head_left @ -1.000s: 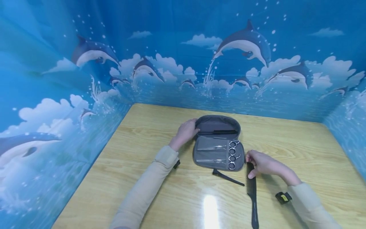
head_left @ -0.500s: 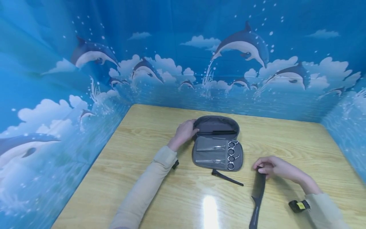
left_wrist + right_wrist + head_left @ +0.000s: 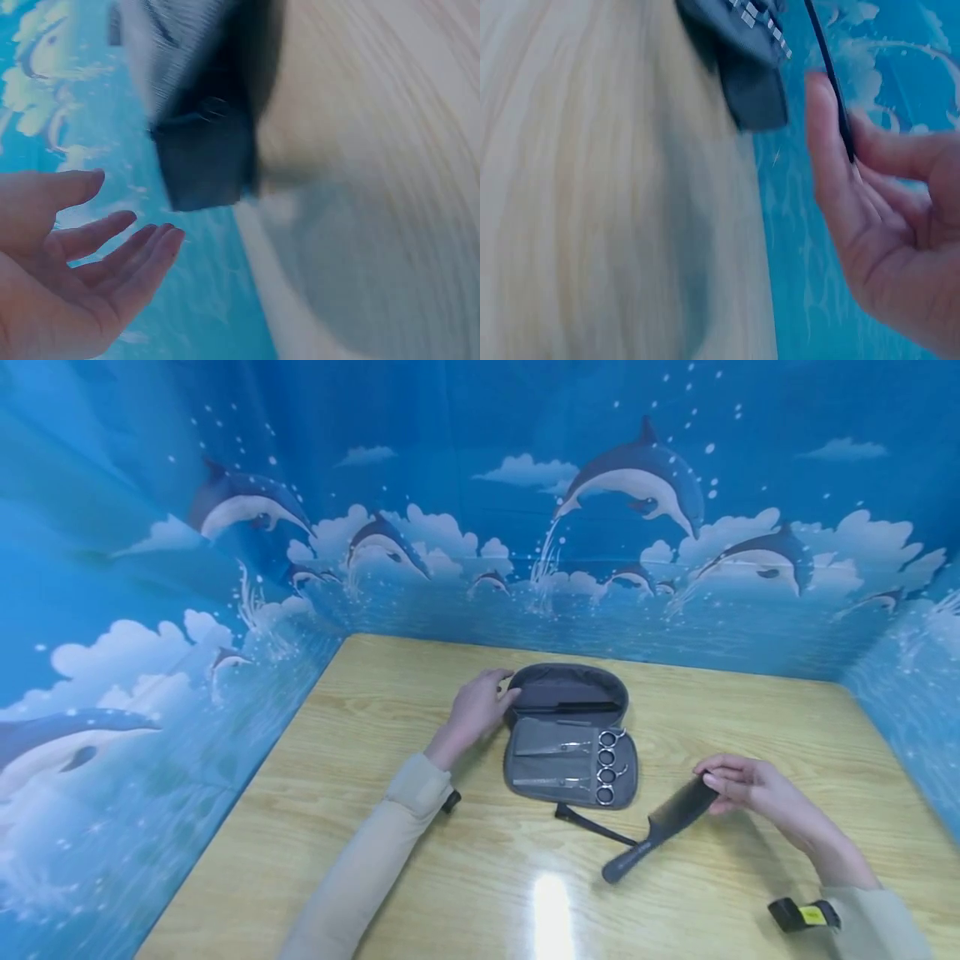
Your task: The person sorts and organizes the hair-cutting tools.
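My right hand [image 3: 757, 789] pinches the toothed end of a black comb [image 3: 678, 810] between thumb and fingers. The comb's handle slants down to the left and overlaps the tip of a black hair clip [image 3: 592, 824] in the head view. In the right wrist view the comb [image 3: 829, 64] appears edge-on between thumb and fingers. Beside the left edge of an open grey case [image 3: 512, 777] is my left hand [image 3: 476, 706]. Its fingers [image 3: 154, 255] are loosely extended, a gap away from the case [image 3: 202, 161] in the left wrist view.
Two pairs of silver scissors [image 3: 570, 764] sit in the case's flap pockets, with finger rings showing at the right. Another black comb [image 3: 585, 707] lies in the case's back half. A dolphin-print sheet [image 3: 450, 485] borders the wooden table [image 3: 750, 718] behind and at the sides.
My right hand has carried the comb right, away from the case, and its handle has swung left toward the hair clip. My left hand has let go of the case edge and drawn slightly back.
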`<state>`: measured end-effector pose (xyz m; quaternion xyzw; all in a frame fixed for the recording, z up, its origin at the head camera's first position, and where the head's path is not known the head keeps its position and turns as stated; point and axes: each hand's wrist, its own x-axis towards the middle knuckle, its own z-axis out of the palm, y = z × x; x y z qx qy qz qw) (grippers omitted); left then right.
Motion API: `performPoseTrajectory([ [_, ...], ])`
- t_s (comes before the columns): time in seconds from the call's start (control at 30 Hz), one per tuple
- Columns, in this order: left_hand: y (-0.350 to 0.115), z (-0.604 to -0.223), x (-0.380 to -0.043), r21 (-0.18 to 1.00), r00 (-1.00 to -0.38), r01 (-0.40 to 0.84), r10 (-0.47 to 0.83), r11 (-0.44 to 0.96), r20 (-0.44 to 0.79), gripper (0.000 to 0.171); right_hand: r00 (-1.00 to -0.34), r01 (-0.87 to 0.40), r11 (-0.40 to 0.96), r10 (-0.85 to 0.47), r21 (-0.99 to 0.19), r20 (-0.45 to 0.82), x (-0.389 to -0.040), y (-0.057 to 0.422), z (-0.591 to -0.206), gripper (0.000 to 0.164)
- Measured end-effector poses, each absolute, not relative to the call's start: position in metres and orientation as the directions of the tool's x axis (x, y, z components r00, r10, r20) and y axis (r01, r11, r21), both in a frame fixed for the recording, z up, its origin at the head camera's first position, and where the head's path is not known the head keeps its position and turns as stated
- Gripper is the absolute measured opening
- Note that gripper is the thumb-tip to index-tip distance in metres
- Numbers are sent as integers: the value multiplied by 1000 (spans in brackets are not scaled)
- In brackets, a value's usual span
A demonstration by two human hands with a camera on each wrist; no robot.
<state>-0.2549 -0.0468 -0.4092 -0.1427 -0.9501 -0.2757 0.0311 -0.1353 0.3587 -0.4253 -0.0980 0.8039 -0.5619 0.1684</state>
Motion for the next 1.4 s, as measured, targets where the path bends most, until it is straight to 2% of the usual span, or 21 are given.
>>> performPoseTrajectory([
  [0.1,-44,-399,-245,526,-938,348,290,776,192,42,-958,54,237,-262,-970,-117,-136,351,-420,17],
  [0.2,-40,-389,-233,518,-900,435,360,736,245,36,-974,75,63,-211,-995,-87,-139,339,-415,16],
  [0.37,-34,-378,-217,475,-774,628,556,617,301,27,-986,59,-184,-166,-981,-28,-145,313,-406,16],
  [0.47,-31,-377,-209,423,-694,710,664,563,279,28,-990,37,-256,-144,-966,1,-148,298,-404,16],
  [0.57,-29,-379,-205,382,-659,740,711,553,245,31,-992,21,-274,-127,-962,15,-150,285,-402,15],
  [0.8,-34,-381,-202,317,-669,739,703,594,241,29,-989,10,-268,-142,-963,29,-155,265,-404,12],
  [1.07,-44,-385,-207,325,-700,709,681,626,214,27,-987,18,-212,-160,-977,16,-160,255,-408,13],
  [1.3,-51,-384,-214,307,-717,696,654,649,243,26,-990,40,-139,-139,-989,-21,-169,251,-403,33],
  [1.4,-53,-385,-219,318,-724,689,642,651,253,26,-991,14,-122,-134,-992,3,-174,249,-401,32],
])
